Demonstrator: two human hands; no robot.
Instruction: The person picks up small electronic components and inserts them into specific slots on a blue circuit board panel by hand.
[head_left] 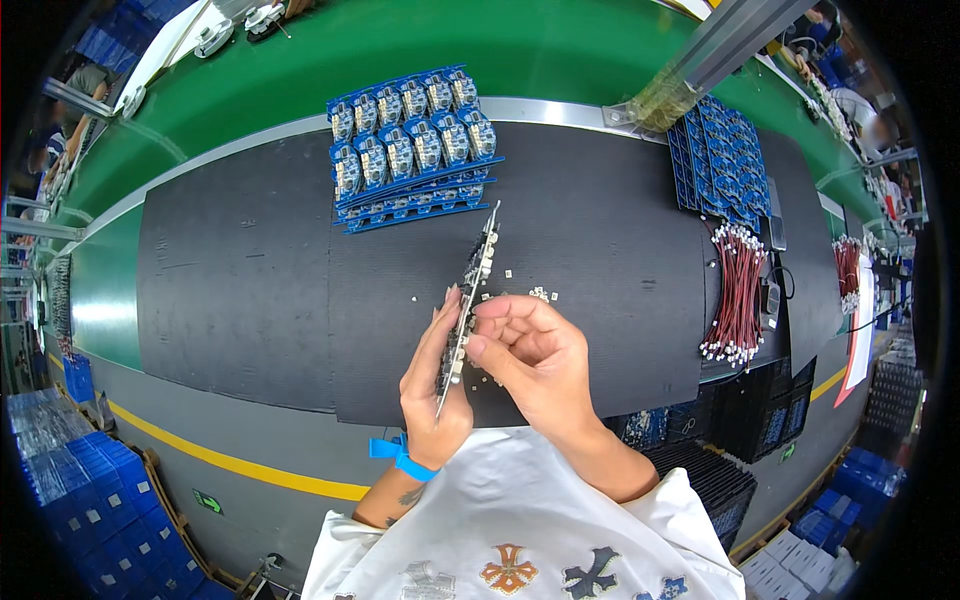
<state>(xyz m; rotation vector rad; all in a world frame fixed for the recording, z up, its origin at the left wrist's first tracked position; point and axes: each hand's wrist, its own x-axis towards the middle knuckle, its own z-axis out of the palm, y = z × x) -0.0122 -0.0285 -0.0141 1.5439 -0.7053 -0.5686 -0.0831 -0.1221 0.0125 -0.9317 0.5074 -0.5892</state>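
Observation:
A thin circuit board panel (474,272) stands nearly edge-on in front of me, with a row of small white parts along its right face. My left hand (430,385), wearing a blue wristband, grips the panel from the left with its fingers against that side. On the right face, my right hand (548,362) has its thumb and curled fingers drawn in close against the white parts. Whatever those fingertips hold is too small to make out. Small white pieces (541,294) lie scattered on the black mat (600,240) beyond and beneath my hands.
A stack of blue circuit board panels (412,140) lies at the mat's far side. Another blue stack (722,165) sits far right, beside a metal post (710,60). Red cables with white ends (738,295) lie bundled at right, above black crates (705,480).

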